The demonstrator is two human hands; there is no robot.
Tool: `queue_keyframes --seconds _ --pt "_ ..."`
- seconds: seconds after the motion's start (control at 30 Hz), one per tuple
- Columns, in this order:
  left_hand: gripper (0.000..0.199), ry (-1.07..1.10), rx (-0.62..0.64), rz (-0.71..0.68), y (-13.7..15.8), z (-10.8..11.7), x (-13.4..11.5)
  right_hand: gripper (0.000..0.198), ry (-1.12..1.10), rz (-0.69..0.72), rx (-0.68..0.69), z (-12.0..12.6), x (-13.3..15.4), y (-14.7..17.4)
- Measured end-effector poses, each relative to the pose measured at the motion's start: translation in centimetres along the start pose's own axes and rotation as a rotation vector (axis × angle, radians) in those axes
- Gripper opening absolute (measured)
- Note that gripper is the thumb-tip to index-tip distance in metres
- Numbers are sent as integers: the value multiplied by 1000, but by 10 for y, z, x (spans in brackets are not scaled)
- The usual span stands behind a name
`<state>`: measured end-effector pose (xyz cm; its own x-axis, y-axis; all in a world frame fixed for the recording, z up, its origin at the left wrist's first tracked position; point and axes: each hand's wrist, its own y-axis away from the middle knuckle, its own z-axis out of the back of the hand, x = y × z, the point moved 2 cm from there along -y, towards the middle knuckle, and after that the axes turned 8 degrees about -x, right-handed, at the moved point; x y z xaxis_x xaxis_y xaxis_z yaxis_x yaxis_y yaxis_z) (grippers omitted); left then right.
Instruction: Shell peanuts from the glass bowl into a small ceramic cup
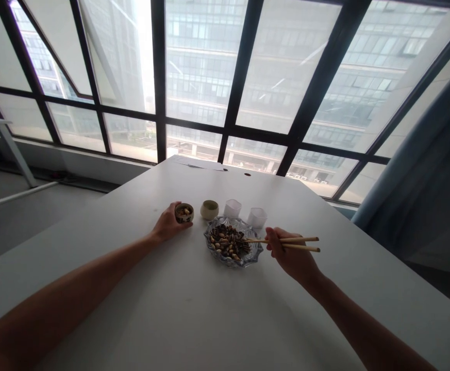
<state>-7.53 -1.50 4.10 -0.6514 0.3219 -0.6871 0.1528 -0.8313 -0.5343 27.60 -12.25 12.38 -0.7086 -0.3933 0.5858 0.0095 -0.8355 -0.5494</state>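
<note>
My left hand (pixel 169 223) is wrapped around a small ceramic cup (pixel 184 213) with dark writing on its side and some nuts or seeds inside. In my right hand (pixel 288 255) is a pair of wooden chopsticks (pixel 300 243), their tips reaching into a scalloped glass bowl (pixel 258 252). Dark seeds and lighter nuts (pixel 230 242) fill much of that bowl; whether the tips pinch one I cannot tell. Just behind the bowl stand a plain greenish cup (pixel 210 209) and two translucent plastic cups, one (pixel 232 207) nearer the middle and the other (pixel 257 217) further right.
The white table (pixel 139 309) stretches toward large black-framed windows (pixel 228 103). Two dark round holes, one of them a grommet (pixel 247 174), lie near its far edge. A blue-grey curtain (pixel 426 170) hangs on the right, and a white table leg (pixel 18 154) stands at left.
</note>
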Motion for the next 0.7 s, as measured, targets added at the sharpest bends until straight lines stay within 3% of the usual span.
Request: queue_keyframes --seconds 0.1,0.2,0.3,0.57,0.7 --pt "80 33 -47 -62 1 0 0 61 -52 -12 -48 4 2 -2" --pt "78 65 -85 -124 2 -1 -1 60 -208 -79 -226 4 10 -12" --pt "76 79 -97 -166 2 -1 -3 62 -406 -152 -352 -12 25 -28" --pt "76 92 -72 -193 3 -1 -7 66 -588 -59 -74 -103 65 -61" --pt "78 76 -61 -181 3 -1 -6 63 -605 -29 6 -112 62 -68"
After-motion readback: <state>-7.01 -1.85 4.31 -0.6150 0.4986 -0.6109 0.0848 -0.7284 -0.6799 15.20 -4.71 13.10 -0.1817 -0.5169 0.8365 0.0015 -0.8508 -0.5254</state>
